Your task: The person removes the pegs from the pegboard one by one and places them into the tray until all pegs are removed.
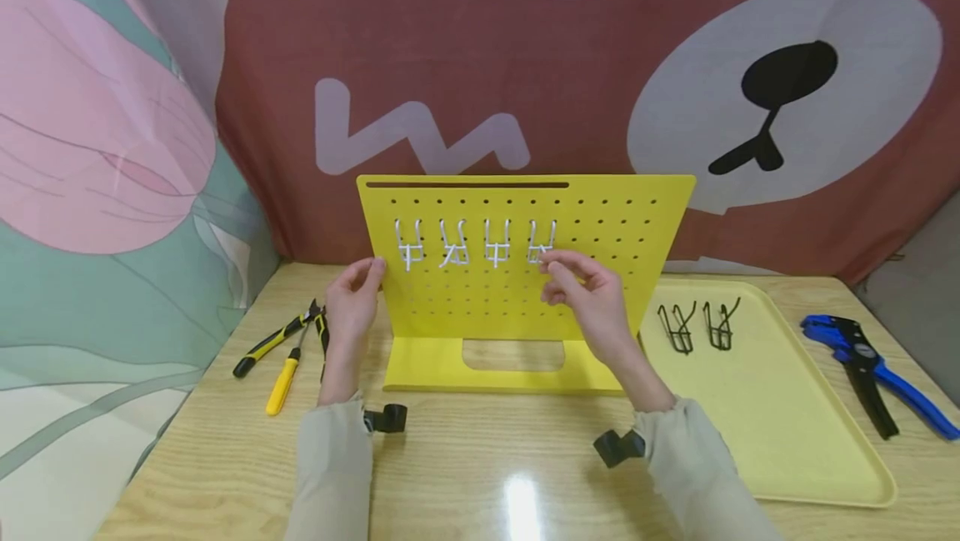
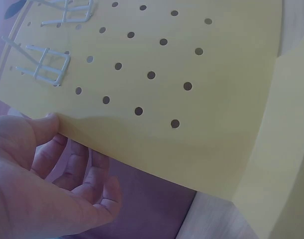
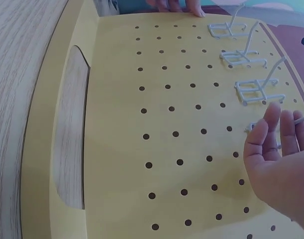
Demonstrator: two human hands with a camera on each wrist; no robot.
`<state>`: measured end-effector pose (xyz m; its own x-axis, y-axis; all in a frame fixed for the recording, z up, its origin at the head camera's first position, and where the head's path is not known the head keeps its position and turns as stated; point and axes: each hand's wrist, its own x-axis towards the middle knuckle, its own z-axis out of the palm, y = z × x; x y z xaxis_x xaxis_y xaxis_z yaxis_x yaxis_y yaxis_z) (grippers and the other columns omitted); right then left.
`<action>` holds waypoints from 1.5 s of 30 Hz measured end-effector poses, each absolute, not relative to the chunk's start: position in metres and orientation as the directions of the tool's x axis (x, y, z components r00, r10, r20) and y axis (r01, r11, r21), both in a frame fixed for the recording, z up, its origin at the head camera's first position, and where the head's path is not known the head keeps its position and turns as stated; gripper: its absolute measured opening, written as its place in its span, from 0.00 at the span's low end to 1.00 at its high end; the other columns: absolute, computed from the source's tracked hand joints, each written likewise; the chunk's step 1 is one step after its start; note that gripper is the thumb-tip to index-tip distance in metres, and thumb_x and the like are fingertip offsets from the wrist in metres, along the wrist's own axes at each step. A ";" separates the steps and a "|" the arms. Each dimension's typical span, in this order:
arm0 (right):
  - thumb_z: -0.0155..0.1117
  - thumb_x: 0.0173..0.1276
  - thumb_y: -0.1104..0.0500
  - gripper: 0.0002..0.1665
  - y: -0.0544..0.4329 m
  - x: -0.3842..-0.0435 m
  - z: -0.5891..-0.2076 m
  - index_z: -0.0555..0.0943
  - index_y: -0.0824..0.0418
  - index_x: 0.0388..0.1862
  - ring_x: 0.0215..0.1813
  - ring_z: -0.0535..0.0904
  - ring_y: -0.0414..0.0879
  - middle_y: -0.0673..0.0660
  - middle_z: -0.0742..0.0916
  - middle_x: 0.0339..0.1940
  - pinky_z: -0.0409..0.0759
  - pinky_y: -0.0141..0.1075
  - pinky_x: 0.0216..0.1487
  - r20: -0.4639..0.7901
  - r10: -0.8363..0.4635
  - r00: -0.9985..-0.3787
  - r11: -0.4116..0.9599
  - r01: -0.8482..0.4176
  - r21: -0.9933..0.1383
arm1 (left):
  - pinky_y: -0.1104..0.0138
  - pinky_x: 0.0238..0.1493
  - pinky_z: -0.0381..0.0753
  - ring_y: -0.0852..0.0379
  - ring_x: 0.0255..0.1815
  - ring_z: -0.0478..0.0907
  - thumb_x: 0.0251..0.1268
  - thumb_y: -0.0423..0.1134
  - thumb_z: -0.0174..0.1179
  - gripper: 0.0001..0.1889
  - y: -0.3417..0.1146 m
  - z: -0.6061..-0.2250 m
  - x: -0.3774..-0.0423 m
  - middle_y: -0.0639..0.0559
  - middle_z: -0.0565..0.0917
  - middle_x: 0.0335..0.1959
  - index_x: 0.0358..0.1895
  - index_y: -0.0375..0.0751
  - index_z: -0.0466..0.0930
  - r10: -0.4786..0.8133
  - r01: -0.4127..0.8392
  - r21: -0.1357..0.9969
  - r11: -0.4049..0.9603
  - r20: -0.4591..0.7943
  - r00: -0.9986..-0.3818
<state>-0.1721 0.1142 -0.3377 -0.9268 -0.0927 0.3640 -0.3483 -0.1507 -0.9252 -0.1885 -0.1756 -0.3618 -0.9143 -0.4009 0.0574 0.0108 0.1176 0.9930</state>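
pinching the rightmost white hook [image 1: 533,234] with right hand [image 1: 600,308], up on the yellow pegboard [image 1: 517,326] | got the board's left edge gripped in left hand [image 1: 354,299] | just left of the pinch: three more white hooks [image 1: 497,251] | right of it: tray [image 1: 757,433] w/ two black hooks [image 1: 681,334], then blue tool [image 1: 858,358] | left of the left grip: screwdriver [image 1: 282,387], pliers [image 1: 272,348]

I have the pegboard [image 1: 525,324] on the tabletop [image 1: 450,466], pliers [image 1: 270,347] left of it, tray [image 1: 787,416] right, hooks [image 1: 496,247] on both.
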 end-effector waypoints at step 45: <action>0.52 0.74 0.68 0.13 0.206 -0.129 -0.364 0.76 0.81 0.43 0.32 0.84 0.45 0.58 0.88 0.32 0.82 0.34 0.34 0.381 -0.168 -0.909 -0.039 -0.380 -0.924 | 0.64 0.49 0.70 0.53 0.49 0.74 0.69 0.53 0.56 0.23 -0.176 -0.362 -0.187 0.46 0.78 0.51 0.55 0.39 0.79 -0.389 -0.023 0.991 0.135 0.031 -0.921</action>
<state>-0.1289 0.2060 -0.3638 -0.9091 -0.1683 0.3809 -0.3800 -0.0389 -0.9242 -0.1866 -0.1761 -0.3623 -0.9209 -0.3886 0.0313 -0.0235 0.1354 0.9905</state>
